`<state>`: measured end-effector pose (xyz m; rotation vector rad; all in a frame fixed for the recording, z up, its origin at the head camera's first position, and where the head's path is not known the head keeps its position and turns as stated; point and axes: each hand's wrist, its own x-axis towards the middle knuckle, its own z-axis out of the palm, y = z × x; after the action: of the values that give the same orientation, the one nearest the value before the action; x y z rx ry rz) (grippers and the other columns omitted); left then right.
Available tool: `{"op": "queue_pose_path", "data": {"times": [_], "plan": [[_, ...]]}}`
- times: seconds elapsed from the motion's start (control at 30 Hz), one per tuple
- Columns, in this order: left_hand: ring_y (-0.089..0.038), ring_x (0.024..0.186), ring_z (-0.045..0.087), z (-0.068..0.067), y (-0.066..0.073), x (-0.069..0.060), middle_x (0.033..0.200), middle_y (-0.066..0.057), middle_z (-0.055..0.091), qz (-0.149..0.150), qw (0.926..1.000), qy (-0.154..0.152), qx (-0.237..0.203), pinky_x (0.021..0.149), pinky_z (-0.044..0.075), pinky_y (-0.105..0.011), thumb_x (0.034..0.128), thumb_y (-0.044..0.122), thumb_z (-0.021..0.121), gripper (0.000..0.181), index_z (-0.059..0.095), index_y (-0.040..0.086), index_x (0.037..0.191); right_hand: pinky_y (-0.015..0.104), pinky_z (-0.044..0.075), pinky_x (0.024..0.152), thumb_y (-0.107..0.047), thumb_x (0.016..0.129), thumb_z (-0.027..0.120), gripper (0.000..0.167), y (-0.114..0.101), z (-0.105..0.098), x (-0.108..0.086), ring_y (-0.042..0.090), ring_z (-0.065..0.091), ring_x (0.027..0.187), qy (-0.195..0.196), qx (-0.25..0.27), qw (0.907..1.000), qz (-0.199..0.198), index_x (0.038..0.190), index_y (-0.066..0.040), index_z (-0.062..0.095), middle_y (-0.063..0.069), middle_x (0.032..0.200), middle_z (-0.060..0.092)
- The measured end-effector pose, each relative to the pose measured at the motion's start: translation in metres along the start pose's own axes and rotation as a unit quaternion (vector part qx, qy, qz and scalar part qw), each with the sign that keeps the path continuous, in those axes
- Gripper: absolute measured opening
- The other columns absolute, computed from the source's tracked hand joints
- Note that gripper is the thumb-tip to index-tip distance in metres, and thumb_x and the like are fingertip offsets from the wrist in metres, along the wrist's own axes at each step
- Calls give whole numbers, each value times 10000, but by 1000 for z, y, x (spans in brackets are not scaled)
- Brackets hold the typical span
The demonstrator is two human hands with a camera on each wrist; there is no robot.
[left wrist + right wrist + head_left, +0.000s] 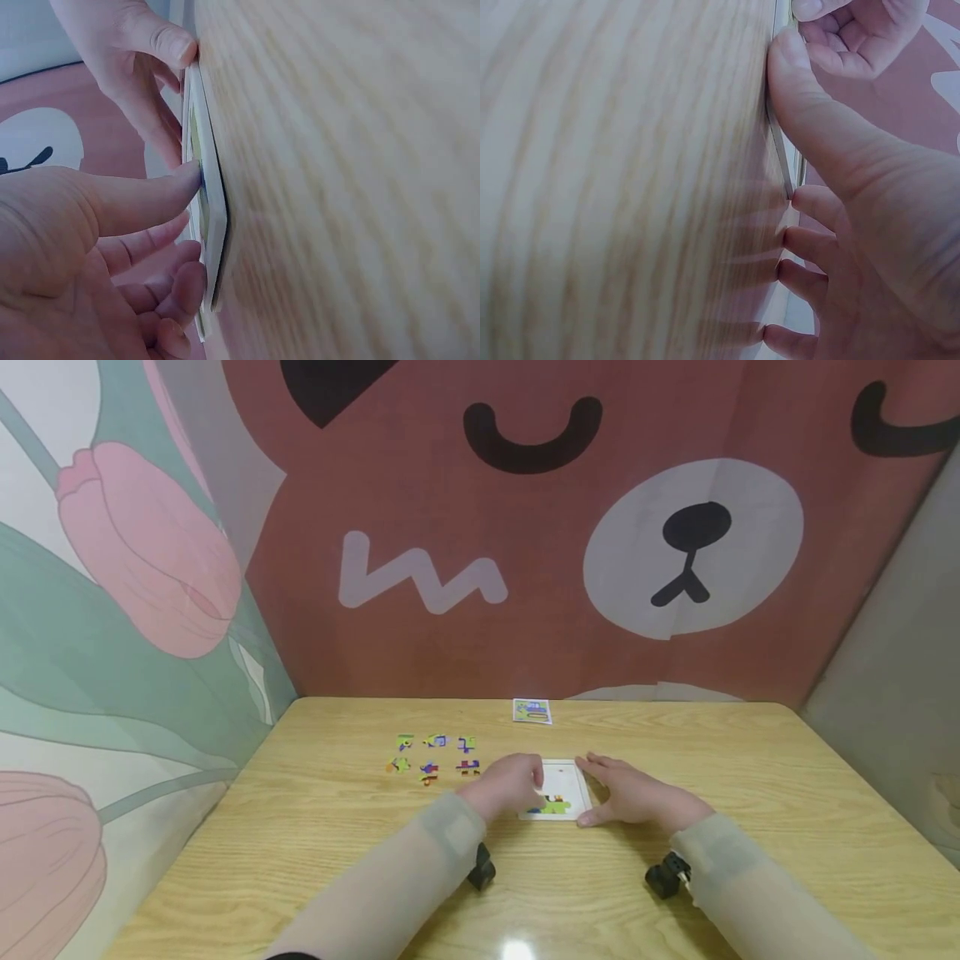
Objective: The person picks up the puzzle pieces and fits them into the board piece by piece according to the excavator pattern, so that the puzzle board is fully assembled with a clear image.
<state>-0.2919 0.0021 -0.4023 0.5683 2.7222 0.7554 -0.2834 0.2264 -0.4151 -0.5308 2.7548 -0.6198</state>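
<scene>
A white square puzzle tray (573,781) lies flat on the table, with green and dark puzzle pieces (553,807) along its near side. Over its left part is my left hand (510,783). Its straight thumb (146,201) presses down inside the tray's edge, at a small bluish spot, while the other fingers stay loosely bent. My right hand (630,789) spreads along the tray's right side, thumb at the near corner and fingers by the far corner. In the right wrist view its fingertips (799,281) touch the table and its thumb touches the tray edge.
Several loose colourful puzzle pieces (428,768) lie in two rows left of the tray. A small printed picture card (532,711) lies at the back of the wooden table (337,827). A curtain with a bear design (420,652) hangs right behind the table.
</scene>
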Motion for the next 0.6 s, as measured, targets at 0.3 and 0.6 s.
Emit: {"op": "queue_pose_path", "data": {"times": [0.3, 0.6], "plan": [[-169, 766, 521, -6, -5, 0, 859, 7, 561, -225, 9997, -26, 106, 657, 432, -297, 817, 214, 828, 278, 579, 136, 913, 616, 223, 1090, -556, 726, 791, 1072, -2, -1, -1, 470, 213, 1414, -39, 31, 10000, 36, 1541, -58, 304, 256, 1567, 233], [-173, 709, 518, -29, -33, -13, 875, -18, 551, 146, 9997, 168, -80, 618, 440, -319, 803, 141, 830, 298, 591, 111, 978, 607, 214, 1098, -578, 711, 785, 1088, -3, 0, -1, 459, 198, 1423, -67, 24, 9998, 192, 1550, -86, 297, 231, 1579, 223]]}}
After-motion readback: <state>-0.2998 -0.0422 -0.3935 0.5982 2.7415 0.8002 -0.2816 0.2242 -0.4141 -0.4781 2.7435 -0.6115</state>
